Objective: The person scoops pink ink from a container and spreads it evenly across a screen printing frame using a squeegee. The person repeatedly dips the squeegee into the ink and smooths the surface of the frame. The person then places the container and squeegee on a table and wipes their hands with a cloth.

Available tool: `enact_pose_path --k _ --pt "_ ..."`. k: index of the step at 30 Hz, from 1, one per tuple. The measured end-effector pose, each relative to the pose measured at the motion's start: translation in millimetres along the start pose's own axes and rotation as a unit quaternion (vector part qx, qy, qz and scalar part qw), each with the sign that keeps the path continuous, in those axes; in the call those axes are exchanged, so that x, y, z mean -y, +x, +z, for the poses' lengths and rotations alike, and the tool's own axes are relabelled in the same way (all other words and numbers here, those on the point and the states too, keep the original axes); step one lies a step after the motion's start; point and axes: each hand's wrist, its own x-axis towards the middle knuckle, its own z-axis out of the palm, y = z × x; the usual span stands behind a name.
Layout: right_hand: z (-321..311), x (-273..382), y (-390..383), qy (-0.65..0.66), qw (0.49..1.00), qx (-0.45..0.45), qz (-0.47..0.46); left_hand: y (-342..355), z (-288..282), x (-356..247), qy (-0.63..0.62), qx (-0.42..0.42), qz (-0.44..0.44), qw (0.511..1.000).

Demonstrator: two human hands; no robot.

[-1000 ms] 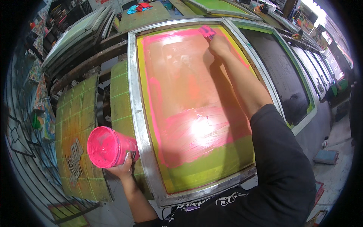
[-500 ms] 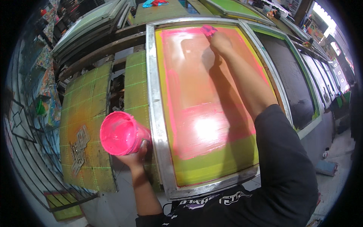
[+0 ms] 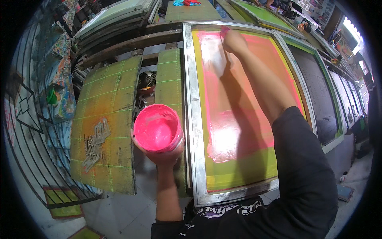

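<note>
My left hand (image 3: 162, 155) grips a round tub of pink ink (image 3: 157, 128) from below and holds it upright beside the left rail of a metal-framed printing screen (image 3: 190, 99). The screen's mesh (image 3: 242, 119) is covered in pink ink, with a yellow-green border near me. My right arm reaches across the mesh to its far end. There my right hand (image 3: 234, 42) is closed around a small pink-stained tool (image 3: 224, 31) pressed to the mesh near the far rail.
Two green gridded boards (image 3: 105, 123) lie left of the screen, one bearing a grey printed design (image 3: 95, 145). More framed screens (image 3: 318, 91) line the table to the right, and others are stacked at the far left (image 3: 115, 16). Pale floor shows below.
The tub in my left hand has shifted right, closer to the screen's left rail. My right hand stays at the far end of the mesh, and the view has swung left.
</note>
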Motion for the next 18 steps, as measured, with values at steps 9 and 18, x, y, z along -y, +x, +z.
enact_pose_path --k 9,18 --pt "-2.1 6.1 -10.0 0.051 0.997 0.009 0.053 -1.4 3.7 8.4 -0.045 -0.044 0.051 0.997" --pt "23.3 4.6 -4.7 0.069 0.997 0.008 0.016 1.8 7.0 5.8 -0.058 -0.057 0.049 0.996"
